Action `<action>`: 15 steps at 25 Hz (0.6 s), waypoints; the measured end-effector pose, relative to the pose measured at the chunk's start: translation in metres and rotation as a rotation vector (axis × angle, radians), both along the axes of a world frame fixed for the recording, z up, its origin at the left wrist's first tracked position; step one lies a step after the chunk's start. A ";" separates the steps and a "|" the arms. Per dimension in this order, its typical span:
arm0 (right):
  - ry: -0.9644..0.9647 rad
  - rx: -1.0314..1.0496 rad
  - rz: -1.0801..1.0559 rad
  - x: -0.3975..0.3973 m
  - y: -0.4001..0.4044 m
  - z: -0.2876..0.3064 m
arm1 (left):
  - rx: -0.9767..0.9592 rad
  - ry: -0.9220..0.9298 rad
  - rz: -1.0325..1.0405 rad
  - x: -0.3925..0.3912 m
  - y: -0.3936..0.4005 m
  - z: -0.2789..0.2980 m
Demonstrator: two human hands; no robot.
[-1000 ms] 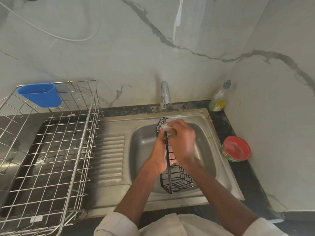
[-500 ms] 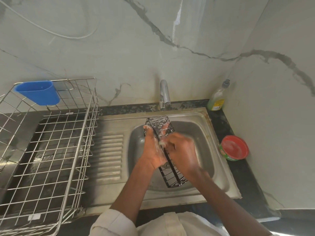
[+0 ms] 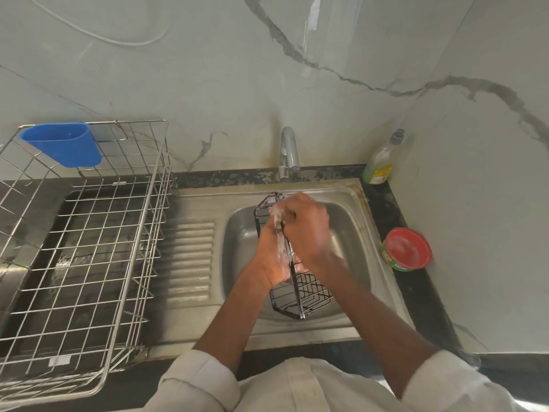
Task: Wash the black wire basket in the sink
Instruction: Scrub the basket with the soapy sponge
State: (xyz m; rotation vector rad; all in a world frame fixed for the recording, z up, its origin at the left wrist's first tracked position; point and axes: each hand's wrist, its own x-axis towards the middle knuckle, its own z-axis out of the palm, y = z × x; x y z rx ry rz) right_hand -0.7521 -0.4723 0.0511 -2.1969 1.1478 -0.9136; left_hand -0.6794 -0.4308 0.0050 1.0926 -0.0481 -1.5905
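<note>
Over the sink [image 3: 350, 221], left hand [image 3: 271, 257] and right hand [image 3: 307, 230] each grip the black wire basket [image 3: 306, 292].

Veined marble walls [image 3: 208, 69] meet above a dark counter [image 3: 416, 292]

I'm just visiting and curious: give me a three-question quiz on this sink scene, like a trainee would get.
1. True or false: the black wire basket lies flat on the bottom of the sink.
2. Which item stands nearest the tap? A) blue cup B) soap bottle C) red-lidded tub
3. Fill in: the blue cup hangs on the silver ____ rack.

Key
1. False: the left hand and right hand hold it up on edge over the basin.
2. B
3. wire
</note>
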 end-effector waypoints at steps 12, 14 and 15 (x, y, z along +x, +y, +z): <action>0.038 0.010 -0.187 -0.030 -0.021 -0.009 | 0.015 0.022 0.039 0.010 -0.005 0.004; 0.037 0.016 -0.165 -0.030 -0.018 -0.010 | 0.035 -0.003 0.043 0.007 -0.005 0.006; 0.046 -0.023 -0.062 -0.027 -0.010 -0.012 | 0.045 -0.008 0.064 0.006 -0.006 0.005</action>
